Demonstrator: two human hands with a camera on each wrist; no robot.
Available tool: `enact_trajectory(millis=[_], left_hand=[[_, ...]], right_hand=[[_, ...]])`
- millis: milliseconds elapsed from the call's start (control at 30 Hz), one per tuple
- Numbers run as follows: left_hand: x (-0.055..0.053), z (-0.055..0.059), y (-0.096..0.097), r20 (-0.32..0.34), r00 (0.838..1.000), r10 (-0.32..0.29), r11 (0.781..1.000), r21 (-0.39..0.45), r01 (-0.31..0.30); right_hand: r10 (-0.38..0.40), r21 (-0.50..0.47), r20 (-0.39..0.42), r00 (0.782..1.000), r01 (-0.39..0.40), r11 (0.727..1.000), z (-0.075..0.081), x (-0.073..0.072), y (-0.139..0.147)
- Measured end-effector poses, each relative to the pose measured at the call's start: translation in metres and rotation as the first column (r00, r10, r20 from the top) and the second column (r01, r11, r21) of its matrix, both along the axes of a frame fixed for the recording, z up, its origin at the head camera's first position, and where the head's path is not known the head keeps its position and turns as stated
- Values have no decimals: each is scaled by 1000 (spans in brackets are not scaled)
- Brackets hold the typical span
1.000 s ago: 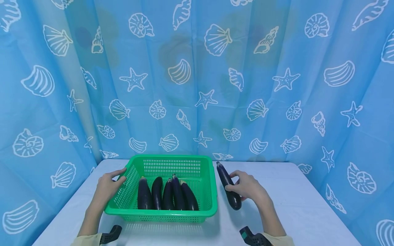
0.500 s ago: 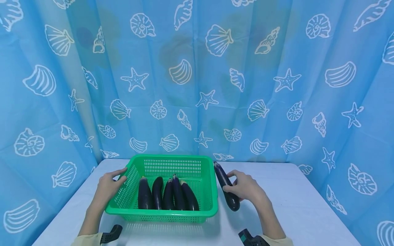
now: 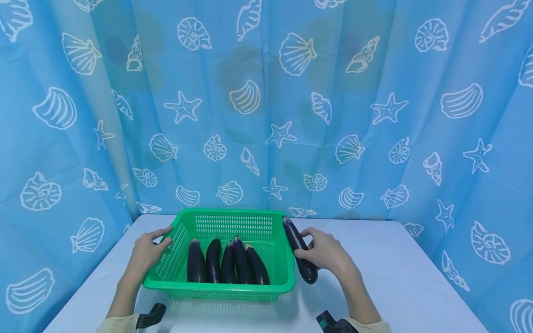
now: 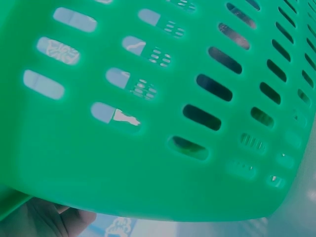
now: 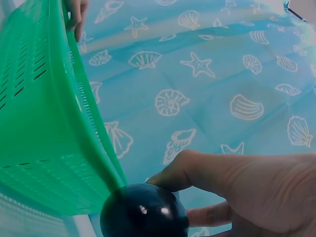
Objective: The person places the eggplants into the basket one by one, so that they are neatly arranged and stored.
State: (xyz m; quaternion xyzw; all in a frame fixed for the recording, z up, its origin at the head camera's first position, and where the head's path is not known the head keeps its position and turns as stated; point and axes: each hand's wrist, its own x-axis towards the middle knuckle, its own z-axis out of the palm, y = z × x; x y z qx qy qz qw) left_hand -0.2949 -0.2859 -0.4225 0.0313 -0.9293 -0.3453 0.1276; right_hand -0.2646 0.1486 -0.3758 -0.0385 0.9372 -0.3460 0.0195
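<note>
My right hand pinches a dark purple eggplant between thumb and fingers. The eggplant lies tilted just at the right rim of the green plastic basket, its stem end overlapping the rim in the head view. Its round dark end shows close up in the right wrist view, beside the basket wall. My left hand grips the basket's left rim; in the left wrist view, the basket's slotted side hides most of that hand. Several eggplants lie side by side inside the basket, stems pointing away from me.
The basket stands on a table with a white cloth. Behind and at both sides hangs a blue curtain with white shell and starfish prints. Black wrist camera mounts stick out near both sleeves.
My right hand has moved left with the eggplant, bringing it from beside the basket to its right rim. The left hand stays at the left rim, and the basket's eggplants have not moved.
</note>
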Motion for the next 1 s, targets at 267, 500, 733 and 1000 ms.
enact_trajectory(millis=[267,500,733,1000], left_hand=[[1,3,0,12,1000,-3,1000,6,3],[2,3,1,15,1000,-1,1000,4,1],[3,3,3,3,1000,4,1000,10,-4],[3,2,2,-4,1000,3,1000,15,-3]], right_hand=[[33,10,-42,999,-32,999,9,-3,-11],[78,-6,-29,997,-78,997,15,-6,-24],[113,-10,-26,993,-113,994,19,-7,-37],[124,23,-25,992,-124,992,18,-9,-52]])
